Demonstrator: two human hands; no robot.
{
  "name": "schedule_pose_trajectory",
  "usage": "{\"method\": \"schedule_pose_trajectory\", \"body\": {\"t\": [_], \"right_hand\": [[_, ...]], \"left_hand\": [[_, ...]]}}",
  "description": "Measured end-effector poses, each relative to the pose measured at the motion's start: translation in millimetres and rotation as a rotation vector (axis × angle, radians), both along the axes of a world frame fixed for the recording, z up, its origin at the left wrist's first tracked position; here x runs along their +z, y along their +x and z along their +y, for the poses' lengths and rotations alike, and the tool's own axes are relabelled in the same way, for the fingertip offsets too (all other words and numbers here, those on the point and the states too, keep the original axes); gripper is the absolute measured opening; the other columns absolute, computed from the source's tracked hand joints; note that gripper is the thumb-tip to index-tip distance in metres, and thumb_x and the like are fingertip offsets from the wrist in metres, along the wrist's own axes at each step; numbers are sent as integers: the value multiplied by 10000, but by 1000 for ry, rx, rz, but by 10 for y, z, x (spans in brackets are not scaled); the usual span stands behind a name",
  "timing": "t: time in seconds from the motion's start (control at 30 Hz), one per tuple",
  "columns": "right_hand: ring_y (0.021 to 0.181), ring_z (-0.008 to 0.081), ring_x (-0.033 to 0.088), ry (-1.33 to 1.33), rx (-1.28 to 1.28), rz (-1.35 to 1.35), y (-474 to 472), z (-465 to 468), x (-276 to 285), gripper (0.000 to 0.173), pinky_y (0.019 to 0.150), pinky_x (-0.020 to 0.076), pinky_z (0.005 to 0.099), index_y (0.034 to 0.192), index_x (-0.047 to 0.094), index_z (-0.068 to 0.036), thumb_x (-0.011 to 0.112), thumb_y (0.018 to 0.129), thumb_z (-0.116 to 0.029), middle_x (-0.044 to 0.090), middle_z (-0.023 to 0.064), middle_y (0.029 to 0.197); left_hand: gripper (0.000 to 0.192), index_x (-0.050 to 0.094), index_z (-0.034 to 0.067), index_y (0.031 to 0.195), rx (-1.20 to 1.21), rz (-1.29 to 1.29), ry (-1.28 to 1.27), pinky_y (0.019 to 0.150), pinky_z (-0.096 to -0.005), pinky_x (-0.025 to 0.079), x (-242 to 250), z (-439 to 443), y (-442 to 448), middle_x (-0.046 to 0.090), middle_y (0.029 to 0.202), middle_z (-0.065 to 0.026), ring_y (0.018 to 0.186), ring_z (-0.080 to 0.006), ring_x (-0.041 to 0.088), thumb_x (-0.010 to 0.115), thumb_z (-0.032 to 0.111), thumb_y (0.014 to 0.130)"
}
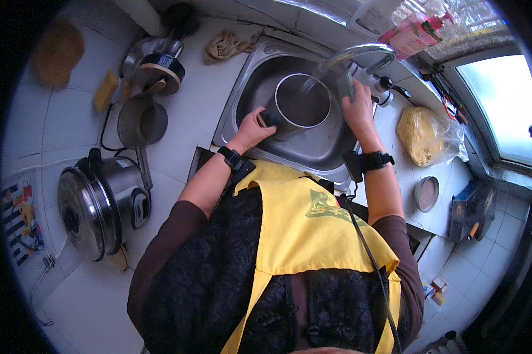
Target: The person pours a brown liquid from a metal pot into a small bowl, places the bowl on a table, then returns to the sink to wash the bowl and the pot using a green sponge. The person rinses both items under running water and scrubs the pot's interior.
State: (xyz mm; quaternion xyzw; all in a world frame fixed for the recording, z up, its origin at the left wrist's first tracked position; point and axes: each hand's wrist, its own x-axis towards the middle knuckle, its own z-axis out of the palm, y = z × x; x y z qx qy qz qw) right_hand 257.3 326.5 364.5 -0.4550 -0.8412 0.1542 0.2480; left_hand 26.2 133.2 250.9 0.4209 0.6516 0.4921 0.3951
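A dark, round pot with a pale rim stands tilted in the stainless steel sink. My left hand grips it at its near left side, where a short handle shows between thumb and fingers. Water runs from the chrome faucet into the pot's mouth. To the right of the pot, my right hand holds a greenish scouring pad near the sink's right wall. The pad is apart from the pot's rim.
On the left counter stand a saucepan, a large steel electric pot and a crumpled rag. At right lie a bagged yellow food item and a small round bowl. A pink pump bottle stands behind the faucet.
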Motion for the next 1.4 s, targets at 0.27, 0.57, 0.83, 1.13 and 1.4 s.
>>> {"method": "schedule_pose_trajectory", "body": {"t": [0.27, 0.57, 0.83, 1.13, 1.4], "right_hand": [[1144, 483, 517, -232, 177, -145, -567, 9, -392, 575, 994, 449, 472, 1343, 482, -45, 644, 809, -183, 478, 305, 1268], [1104, 405, 589, -128, 220, -350, -835, -14, -407, 429, 896, 494, 478, 1258, 541, -110, 630, 855, -227, 589, 250, 1148], [895, 392, 674, -184, -33, -485, -433, 89, -492, 341, 766, 540, 478, 998, 706, -75, 611, 862, -373, 679, 200, 978], [889, 433, 653, -505, -77, -423, 65, -206, -692, 543, 815, 515, 471, 876, 707, 52, 619, 863, -484, 673, 276, 896], [958, 412, 617, -121, 253, -334, -256, 357, -573, 315, 819, 501, 490, 1047, 655, -52, 632, 845, -293, 648, 202, 1022]], "left_hand": [[417, 589, 46, 1070, -75, 3, 51, 815, -284, 491, 209, -19, -59, 647, 950, -26, 888, -108, 593, 805, 144, 728], [385, 597, 42, 1034, -58, -58, 49, 776, -261, 492, 214, -38, -7, 637, 888, -17, 835, -78, 574, 815, 156, 738], [472, 602, 28, 977, 20, 49, 121, 722, -267, 517, 279, -15, 173, 673, 844, -39, 772, -93, 621, 881, 300, 709], [440, 604, 25, 945, 42, 100, 161, 706, -269, 521, 307, -3, 217, 688, 832, -54, 768, -86, 624, 873, 295, 725], [430, 613, 14, 1075, -143, -11, 74, 812, -276, 508, 245, 25, 123, 697, 1000, -56, 917, -111, 639, 837, 236, 782]]}}
